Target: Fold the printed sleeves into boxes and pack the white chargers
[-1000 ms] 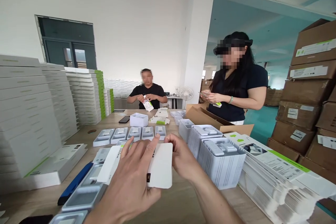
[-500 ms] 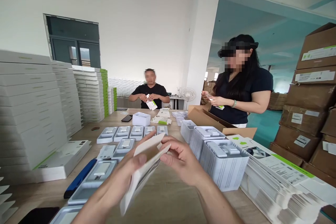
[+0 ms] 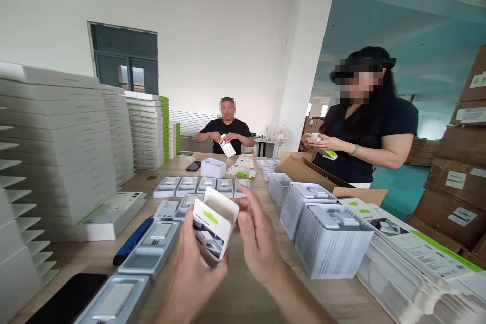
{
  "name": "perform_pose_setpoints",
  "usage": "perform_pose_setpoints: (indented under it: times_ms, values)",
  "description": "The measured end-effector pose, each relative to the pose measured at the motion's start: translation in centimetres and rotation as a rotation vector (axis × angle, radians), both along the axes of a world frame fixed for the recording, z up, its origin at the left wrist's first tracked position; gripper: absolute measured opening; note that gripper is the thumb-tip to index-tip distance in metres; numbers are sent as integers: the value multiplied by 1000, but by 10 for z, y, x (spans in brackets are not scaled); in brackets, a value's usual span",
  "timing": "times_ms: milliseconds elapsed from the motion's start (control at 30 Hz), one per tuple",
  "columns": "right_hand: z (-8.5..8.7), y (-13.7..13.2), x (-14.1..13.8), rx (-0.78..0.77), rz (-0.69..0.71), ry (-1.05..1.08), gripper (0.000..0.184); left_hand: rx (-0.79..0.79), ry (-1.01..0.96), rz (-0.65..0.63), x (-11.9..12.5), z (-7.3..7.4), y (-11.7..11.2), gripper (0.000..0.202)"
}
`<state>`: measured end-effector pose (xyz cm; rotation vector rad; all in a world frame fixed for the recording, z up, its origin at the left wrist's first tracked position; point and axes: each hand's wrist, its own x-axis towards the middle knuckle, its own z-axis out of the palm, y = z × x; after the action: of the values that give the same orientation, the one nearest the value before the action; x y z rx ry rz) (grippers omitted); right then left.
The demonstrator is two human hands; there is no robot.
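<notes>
A small white cardboard box [image 3: 212, 230] with a green logo and a printed picture is tilted above the table, its top end unfolded. My left hand [image 3: 197, 268] is wrapped around its lower part. At the box's right edge, my right hand [image 3: 258, 240] has its fingers extended and apart, close beside the flap; whether the fingertips touch it is hidden. Left of the hands, grey plastic trays [image 3: 146, 258] hold flat white devices [image 3: 159, 232]. A stack of nested grey trays [image 3: 334, 243] stands to the right.
Tall stacks of white boxes [image 3: 56, 136] line the left side. Flat printed cartons [image 3: 417, 248] pile up at the right, behind them an open brown carton [image 3: 304, 164]. Phones [image 3: 68, 296] and a blue tool [image 3: 132, 240] lie left. Two people [image 3: 228, 131] handle cartons across the table.
The flat carton has been opened into a box shape and turned so its printed face shows. My right hand has let go of its edge and spread. The view has swung slightly left.
</notes>
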<state>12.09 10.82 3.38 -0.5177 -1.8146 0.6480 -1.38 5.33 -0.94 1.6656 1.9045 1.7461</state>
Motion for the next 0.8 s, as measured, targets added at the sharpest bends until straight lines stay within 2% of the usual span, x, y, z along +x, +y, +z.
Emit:
perform_pose_setpoints:
  times_ms: [133,267,333,433,533,600,700,800]
  values:
    - [3,3,0,147,-94,-59,28,-31,130,-11,-3,-9,-7,94]
    - [1,6,0,359,-147,-54,36,-30,86,-77,-3,-7,-10,91]
    - [1,9,4,366,-121,-83,38,-42,14,-140,-3,-5,-11,93]
    - [7,14,14,209,-23,-171,32,-90,-184,-294,-5,1,-15,101]
    - [16,18,24,57,134,-266,26,-179,-431,-481,-8,10,-22,105]
    - [19,19,27,-19,266,-279,31,-239,-551,-615,-12,14,-24,108]
    - [19,22,29,-161,450,-210,45,-262,-676,-834,-20,9,-22,109]
    - [13,26,29,-267,573,-130,35,-262,-775,-1014,-28,-6,-16,111]
